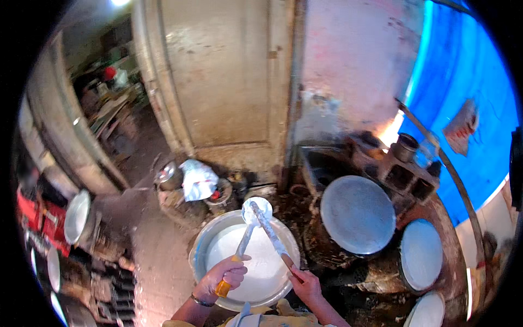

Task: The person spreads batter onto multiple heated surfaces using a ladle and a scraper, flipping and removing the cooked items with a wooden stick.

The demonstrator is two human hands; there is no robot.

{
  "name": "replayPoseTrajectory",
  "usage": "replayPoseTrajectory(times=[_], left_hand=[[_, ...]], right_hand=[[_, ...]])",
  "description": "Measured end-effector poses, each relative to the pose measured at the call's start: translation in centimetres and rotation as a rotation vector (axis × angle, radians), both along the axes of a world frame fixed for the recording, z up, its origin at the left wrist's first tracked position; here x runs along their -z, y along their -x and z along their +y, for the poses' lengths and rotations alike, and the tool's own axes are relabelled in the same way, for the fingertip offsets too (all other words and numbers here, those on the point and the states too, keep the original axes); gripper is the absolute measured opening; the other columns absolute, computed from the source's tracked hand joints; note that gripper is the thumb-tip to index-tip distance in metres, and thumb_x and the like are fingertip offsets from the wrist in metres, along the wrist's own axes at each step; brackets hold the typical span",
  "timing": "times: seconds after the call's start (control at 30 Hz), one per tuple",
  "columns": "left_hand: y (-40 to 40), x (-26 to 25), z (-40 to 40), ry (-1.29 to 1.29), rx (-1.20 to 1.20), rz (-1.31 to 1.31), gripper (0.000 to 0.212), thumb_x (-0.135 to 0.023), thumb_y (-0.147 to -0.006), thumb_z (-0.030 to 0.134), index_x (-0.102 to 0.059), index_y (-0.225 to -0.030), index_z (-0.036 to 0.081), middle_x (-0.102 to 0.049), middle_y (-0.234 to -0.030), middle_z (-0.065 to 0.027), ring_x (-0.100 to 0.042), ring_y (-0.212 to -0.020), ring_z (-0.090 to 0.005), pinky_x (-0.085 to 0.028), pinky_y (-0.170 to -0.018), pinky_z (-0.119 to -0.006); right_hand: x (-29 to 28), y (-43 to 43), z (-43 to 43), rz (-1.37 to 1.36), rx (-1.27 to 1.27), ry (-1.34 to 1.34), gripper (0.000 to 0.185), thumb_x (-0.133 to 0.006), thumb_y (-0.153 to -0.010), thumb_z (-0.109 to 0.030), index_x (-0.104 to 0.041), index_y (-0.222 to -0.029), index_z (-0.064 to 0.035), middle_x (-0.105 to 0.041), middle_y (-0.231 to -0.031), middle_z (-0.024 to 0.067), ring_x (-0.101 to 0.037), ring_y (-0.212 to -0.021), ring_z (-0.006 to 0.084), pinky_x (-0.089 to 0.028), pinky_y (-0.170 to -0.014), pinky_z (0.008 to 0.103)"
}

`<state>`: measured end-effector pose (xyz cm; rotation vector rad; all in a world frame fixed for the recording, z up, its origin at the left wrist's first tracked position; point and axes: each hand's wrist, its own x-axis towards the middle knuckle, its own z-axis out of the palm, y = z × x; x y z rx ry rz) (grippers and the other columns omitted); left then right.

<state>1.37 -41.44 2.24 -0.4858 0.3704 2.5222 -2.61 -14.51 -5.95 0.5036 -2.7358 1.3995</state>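
My left hand [229,274] grips the yellow handle [223,287] of a metal ladle or skimmer, whose round white-coated head [245,212] is raised over the far rim of a wide metal basin [196,257]. In my right hand [306,288] is the brown end of a long flat stick [271,237], wooden by its look. White residue covers much of the stick, and its far tip rests against the ladle head. A smooth white substance [263,274], seemingly liquid, fills the basin's lower part, beneath both tools.
To the right sit a large round metal lid or pan [358,214] and a smaller pale round one [421,254]. Beyond the basin are a lidded pot [169,175] and a white cloth [199,180]. A metal bowl [77,216] stands left. A blue tarpaulin [482,81] hangs at right.
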Motion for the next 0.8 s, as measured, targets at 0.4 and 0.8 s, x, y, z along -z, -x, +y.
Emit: replayPoseTrajectory(times=[0.4,0.8], left_hand=[[15.4,-3.3,26.6,0.458,0.594,0.36,0.045,-0.045,-0.089,0.012,-0.026,-0.129,0.021,-0.039,-0.062,-0.0011,-0.036,-0.044,-0.0071,-0.029,-0.037,-0.019],[26.5,6.3,37.4,1.766,0.531,1.136,0.057,-0.055,-0.079,0.014,-0.04,-0.134,0.019,-0.062,-0.079,-0.0139,-0.061,-0.07,-0.0305,-0.049,-0.063,-0.041]], right_hand=[[2.8,0.3,13.6,0.076,0.746,0.412,0.022,-0.06,-0.082,0.001,-0.057,-0.103,0.0026,-0.054,-0.076,-0.0015,-0.046,-0.067,0.004,-0.042,-0.059,0.0202],[6.4,10.0,21.4,-0.292,0.85,0.946,0.021,-0.06,-0.082,-0.008,-0.058,-0.103,-0.0043,-0.05,-0.063,0.0001,-0.043,-0.045,0.0096,-0.035,-0.04,0.0244]])
